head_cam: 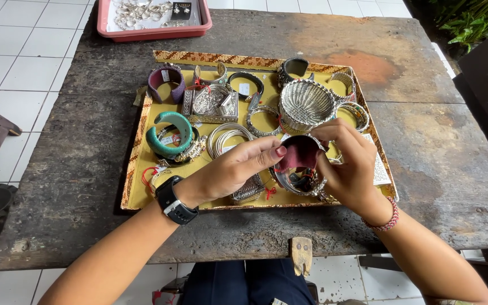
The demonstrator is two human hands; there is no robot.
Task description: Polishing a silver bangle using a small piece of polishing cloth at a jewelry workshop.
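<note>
Fingers of left hand and right hand pinch maroon cloth over silver bangle.

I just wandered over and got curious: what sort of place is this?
Probably a jewellery seller's stall or craft workshop: a yellow tray of bangles on a worn wooden table, a pink tray of small silver pieces, tiled floor.
</note>
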